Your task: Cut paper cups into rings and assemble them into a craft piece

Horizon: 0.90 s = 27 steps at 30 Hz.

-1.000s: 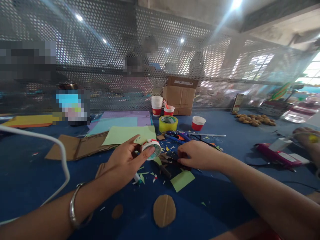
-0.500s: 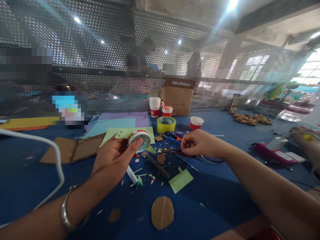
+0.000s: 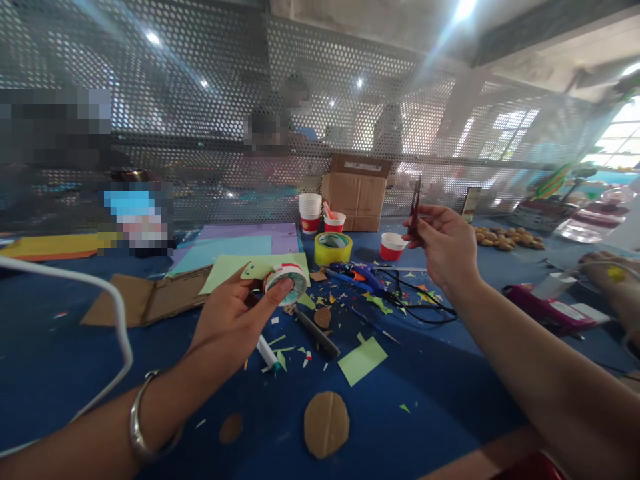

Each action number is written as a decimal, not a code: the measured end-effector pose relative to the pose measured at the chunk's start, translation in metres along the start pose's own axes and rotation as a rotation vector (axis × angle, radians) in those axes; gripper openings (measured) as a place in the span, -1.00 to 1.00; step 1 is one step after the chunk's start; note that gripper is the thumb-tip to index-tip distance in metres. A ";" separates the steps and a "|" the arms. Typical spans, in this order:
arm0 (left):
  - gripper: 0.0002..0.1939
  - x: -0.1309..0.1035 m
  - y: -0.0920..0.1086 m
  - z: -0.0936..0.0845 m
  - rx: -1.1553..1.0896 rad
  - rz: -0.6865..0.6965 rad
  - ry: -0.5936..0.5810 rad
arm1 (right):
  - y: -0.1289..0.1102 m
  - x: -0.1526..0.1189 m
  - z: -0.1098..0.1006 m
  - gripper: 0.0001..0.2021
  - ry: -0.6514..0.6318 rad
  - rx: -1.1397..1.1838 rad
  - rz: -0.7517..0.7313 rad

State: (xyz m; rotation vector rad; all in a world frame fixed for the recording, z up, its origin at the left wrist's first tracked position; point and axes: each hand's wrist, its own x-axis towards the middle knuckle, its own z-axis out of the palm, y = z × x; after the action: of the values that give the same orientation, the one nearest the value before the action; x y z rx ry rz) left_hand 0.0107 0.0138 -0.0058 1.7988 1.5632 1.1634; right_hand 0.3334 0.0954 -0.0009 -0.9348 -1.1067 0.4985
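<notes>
Three brown discs (image 3: 327, 425), one box (image 3: 354, 201), one tape roll (image 3: 333, 250).

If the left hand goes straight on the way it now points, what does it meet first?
Probably the yellow tape roll, though the left hand might pass above it; depth is unclear.

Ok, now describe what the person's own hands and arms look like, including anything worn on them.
Both the left hand and the right hand are bare, with no gloves. No sleeves show on the visible forearms. A shiny, silver-coloured bangle circles the left wrist; none shows on the right.
</notes>
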 end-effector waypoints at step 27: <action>-0.59 0.001 -0.004 0.000 -0.076 -0.027 0.012 | 0.016 0.004 -0.003 -0.75 0.076 -0.101 -0.184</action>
State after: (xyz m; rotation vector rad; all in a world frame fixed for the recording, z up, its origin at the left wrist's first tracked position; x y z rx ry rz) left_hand 0.0082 0.0159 -0.0084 1.7200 1.5250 1.2069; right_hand 0.3391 0.1059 -0.0127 -0.9217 -1.1447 0.2564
